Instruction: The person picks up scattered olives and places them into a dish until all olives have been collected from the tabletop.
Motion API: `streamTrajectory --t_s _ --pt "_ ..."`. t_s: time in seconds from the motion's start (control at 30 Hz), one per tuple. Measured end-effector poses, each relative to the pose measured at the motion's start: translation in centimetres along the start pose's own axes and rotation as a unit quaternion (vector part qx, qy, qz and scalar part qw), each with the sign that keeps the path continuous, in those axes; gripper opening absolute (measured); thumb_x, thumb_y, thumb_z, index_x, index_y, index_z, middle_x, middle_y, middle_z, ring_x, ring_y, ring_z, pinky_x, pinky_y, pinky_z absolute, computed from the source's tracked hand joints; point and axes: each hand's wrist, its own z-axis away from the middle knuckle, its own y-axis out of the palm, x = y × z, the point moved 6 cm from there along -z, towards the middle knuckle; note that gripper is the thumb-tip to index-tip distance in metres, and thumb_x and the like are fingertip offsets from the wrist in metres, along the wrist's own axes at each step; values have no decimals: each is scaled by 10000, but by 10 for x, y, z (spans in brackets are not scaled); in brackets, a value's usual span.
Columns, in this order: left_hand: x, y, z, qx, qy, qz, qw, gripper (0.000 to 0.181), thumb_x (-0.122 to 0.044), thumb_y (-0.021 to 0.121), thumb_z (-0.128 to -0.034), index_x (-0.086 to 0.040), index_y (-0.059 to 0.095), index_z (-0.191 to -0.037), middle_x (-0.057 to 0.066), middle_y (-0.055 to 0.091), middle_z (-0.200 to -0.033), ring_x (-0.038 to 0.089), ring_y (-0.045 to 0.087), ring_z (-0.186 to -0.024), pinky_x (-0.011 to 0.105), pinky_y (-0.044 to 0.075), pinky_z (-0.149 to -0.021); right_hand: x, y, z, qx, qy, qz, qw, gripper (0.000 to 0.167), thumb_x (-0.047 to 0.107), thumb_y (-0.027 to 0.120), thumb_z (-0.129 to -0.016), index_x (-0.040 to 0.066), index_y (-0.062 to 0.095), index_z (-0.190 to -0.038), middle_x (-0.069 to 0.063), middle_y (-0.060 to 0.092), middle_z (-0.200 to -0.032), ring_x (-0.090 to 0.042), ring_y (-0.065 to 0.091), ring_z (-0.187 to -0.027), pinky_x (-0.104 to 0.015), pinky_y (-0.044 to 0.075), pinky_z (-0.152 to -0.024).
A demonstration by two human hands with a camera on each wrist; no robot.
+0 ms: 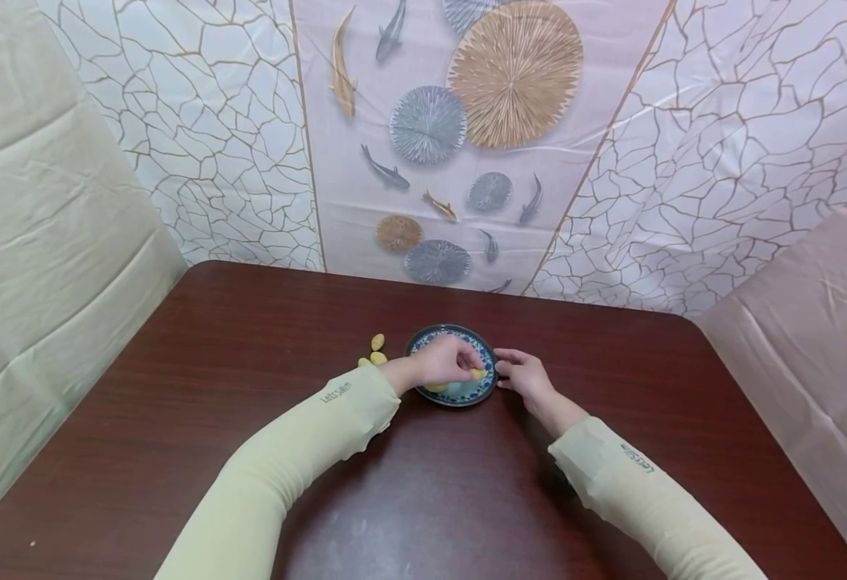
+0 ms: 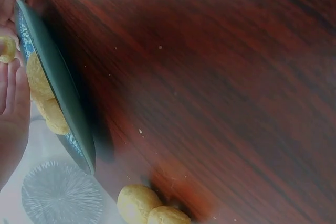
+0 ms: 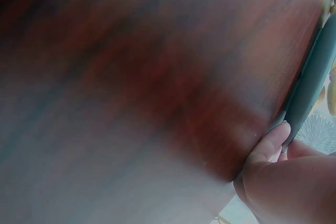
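Two bare hands at a round plate (image 1: pixel 460 401) with a blue-patterned border and a dark green underside, set on a reddish-brown wooden table (image 1: pixel 409 499) near its far edge. The left hand (image 1: pixel 448 360) reaches over the plate from the left, thumb and fingertips drawn together in a pinch on one small yellow rounded piece (image 1: pixel 477 374)—above the right part of the plate; whether it touches the surface cannot be told. The right hand (image 1: pixel 526 377) grips the plate's right rim, thumb against the outside and fingers partly hidden behind the edge. Further yellow pieces (image 2: pixel 39 77), lumpy and rounded, lie in the plate's left part; loose pieces (image 1: pixel 378 342)—at least three—rest on the table just left of the plate. Pale yellow sleeves (image 1: pixel 322 435) cover both forearms. Behind hangs a fish-and-disc-patterned cloth (image 1: pixel 467 177).
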Motion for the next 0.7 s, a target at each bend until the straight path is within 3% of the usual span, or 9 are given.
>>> streamTrajectory --t_s 0.2,0.37,0.53,0.7 --pt "-4 4 -1 214 35 -684 9974 165 -49 672 -822 -54 712 -981 58 719 -958 148 652 -897 171 484 -771 0 0 1 -5 -4 -3 10000 382 48 462 -958 -2 481 -1336 -229 506 -1310 -103 567 -861 -186 517 -696" --pt "-5 10 -1 353 308 -1178 9919 160 -42 681 -804 -63 725 -957 41 723 -948 131 656 -891 194 495 -786 1 0 0 -2 -76 -41 10000 383 33 467 -948 -21 482 -1328 -231 523 -1277 -83 565 -834 -179 510 -675" --pt "-3 12 0 399 277 -1046 9933 146 -58 682 -810 -55 720 -951 49 720 -949 133 659 -896 177 493 -782 1 1 0 5 -138 -100 9999 384 12 469 -936 -38 486 -1316 -223 551 -1221 -51 556 -781 -171 502 -651" --pt "1 3 1 127 177 -702 9973 142 -124 706 -814 -79 711 -948 32 714 -939 131 644 -877 168 478 -766 2 1 1 17 -95 -62 9999 384 20 468 -943 -27 482 -1324 -234 541 -1250 -67 561 -805 -174 506 -664"
